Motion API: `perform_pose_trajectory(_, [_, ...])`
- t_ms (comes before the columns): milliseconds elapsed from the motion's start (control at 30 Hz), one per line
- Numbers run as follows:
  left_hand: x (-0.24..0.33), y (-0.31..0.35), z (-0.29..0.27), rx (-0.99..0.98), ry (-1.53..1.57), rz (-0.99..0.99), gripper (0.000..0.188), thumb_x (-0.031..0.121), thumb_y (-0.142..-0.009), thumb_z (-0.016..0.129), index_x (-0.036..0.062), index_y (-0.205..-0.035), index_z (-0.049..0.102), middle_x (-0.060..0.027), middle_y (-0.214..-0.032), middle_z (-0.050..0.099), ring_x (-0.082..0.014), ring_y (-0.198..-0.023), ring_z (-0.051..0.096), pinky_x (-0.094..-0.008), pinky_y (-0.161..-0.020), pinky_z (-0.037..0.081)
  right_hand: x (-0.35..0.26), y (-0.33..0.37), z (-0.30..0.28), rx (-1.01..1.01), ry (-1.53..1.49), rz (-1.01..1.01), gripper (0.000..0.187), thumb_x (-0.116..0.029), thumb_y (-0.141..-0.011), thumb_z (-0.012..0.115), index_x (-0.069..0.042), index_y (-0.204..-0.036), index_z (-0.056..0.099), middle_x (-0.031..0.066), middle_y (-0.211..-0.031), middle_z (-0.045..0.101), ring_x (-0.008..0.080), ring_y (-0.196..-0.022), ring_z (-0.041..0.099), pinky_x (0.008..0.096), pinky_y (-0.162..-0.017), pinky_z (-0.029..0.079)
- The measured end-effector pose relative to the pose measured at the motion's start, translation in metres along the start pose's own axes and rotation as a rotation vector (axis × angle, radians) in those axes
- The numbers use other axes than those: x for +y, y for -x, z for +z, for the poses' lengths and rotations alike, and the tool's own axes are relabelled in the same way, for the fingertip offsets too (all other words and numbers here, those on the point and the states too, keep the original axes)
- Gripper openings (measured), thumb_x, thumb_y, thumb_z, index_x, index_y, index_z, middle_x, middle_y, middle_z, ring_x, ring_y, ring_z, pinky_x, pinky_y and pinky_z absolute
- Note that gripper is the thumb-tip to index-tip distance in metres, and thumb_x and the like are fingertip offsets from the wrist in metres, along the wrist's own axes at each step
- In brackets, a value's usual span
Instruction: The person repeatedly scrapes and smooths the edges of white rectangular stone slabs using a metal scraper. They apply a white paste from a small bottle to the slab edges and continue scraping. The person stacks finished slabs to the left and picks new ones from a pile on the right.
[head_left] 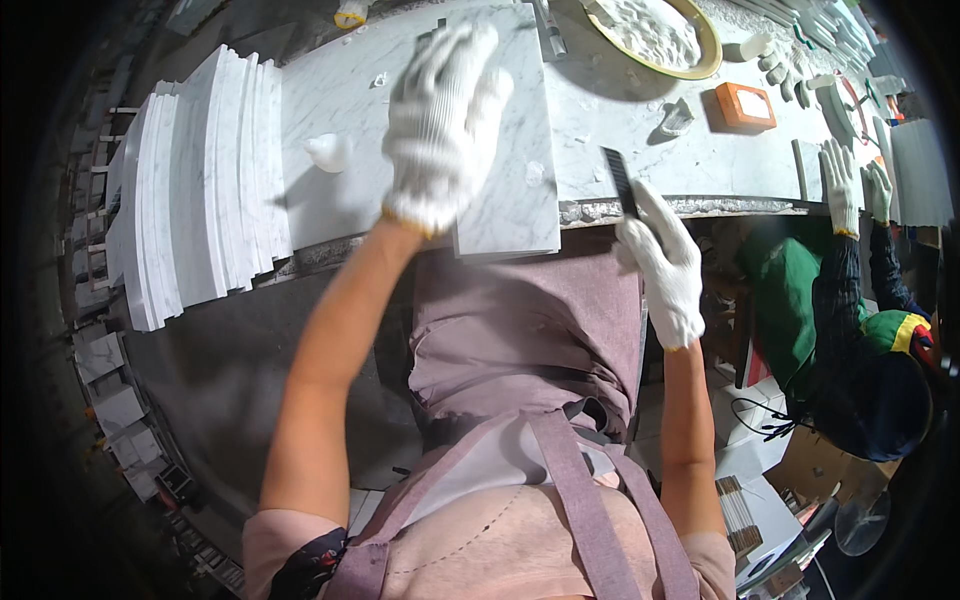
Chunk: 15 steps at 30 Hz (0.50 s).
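My left hand (440,125), in a white knitted glove, is over a grey-veined white marble slab (510,205). Motion blurs it a little, but the fingers look stretched out and the thumb stands apart; I cannot tell whether the palm touches the stone. My right hand (665,270), gloved the same way, is closed on the lower end of a flat black strip (620,180) with fine ridges. This strip points up and slightly left, just in front of the bench edge, right of the slab. The slab's near end juts out past the bench edge.
Many marble pieces (205,180) stand stacked on the left. A yellow-rimmed basin (712,50) of white powdery material, an orange box (745,107) and a crumpled scrap (676,120) lie on the right. A co-worker's gloved hands (840,185) rest at the bench's far right.
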<state>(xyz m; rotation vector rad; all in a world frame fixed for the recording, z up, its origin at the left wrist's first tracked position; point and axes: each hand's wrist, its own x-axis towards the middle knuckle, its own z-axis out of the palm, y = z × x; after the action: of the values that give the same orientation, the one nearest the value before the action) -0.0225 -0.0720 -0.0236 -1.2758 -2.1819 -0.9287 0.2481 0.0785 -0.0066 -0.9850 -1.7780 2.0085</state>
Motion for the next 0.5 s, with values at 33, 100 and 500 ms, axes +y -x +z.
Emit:
perform_pose_trajectory(33, [0.015,0.019,-0.009,0.043,0.075,-0.020,0.044,0.023,-0.098,0.071,0.0067,-0.138,0.066,-0.0170,-0.140,0.063,-0.0376,-0.133,0.058,-0.0491,-0.115,0.044,-0.001,-0.009,0.008,-0.031,0.044,-0.027,0.049,-0.011,-0.102,0.069,-0.005,-0.150,0.058,0.0045,-0.101,0.068,0.0066,-0.077,0.063,0.0220,-0.067,0.055])
perform_pose_trajectory(100, [0.040,0.054,-0.028,0.012,0.058,-0.074,0.042,0.019,-0.099,0.070,0.0041,-0.138,0.066,-0.0158,-0.138,0.065,-0.0354,-0.130,0.060,-0.0465,-0.113,0.047,-0.004,-0.026,0.020,-0.108,0.217,-0.150,0.037,-0.010,-0.104,0.067,-0.010,-0.141,0.068,0.0038,-0.101,0.070,0.0079,-0.081,0.066,0.0240,-0.069,0.056])
perform_pose_trajectory(500, [0.049,0.139,-0.033,-0.113,0.025,0.060,0.057,0.048,-0.105,0.060,0.0048,-0.142,0.059,-0.0183,-0.145,0.057,-0.0422,-0.138,0.052,-0.0546,-0.115,0.043,-0.019,-0.069,0.057,-0.218,0.753,-0.455,0.031,-0.012,-0.100,0.061,-0.007,-0.128,0.072,0.0196,-0.110,0.074,0.0356,-0.097,0.072,0.0421,-0.085,0.057])
